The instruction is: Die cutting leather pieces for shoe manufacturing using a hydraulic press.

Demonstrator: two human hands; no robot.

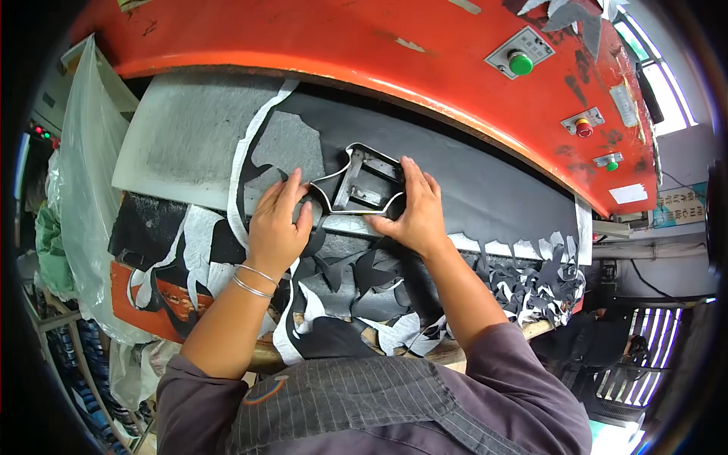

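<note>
Die (364,184) of bent steel strip, lying flat on dark sheet (485,205) spread over grey tabletop (182,144), just below orange press head (364,45). Outline open, cross braces visible inside. Left hand (277,224) resting palm down at die's left edge, fingers spread, fingertips (292,186) touching the rim; grip released, nothing clenched. Two thin silver bangles (254,279) on left wrist. Right hand (413,208) set against die's right side, fingers along the far edge, thumb at the near corner; grip grasping the die loosely from the side. White-backed strip (246,152) of cut-out waste curling from the press head down past the left hand. Row of cut holes along sheet's near edge, with ragged scraps (531,284) hanging off the front of the tabletop to the right. More black and white offcuts (341,303) heaped between the forearms. Green button (520,63) on the press head, well right of the die; red button (584,129) and smaller green one (611,164) farther right. Clear plastic bag (83,189) hanging at far left. Purple-grey sleeves and striped apron (364,409) at lower edge.
</note>
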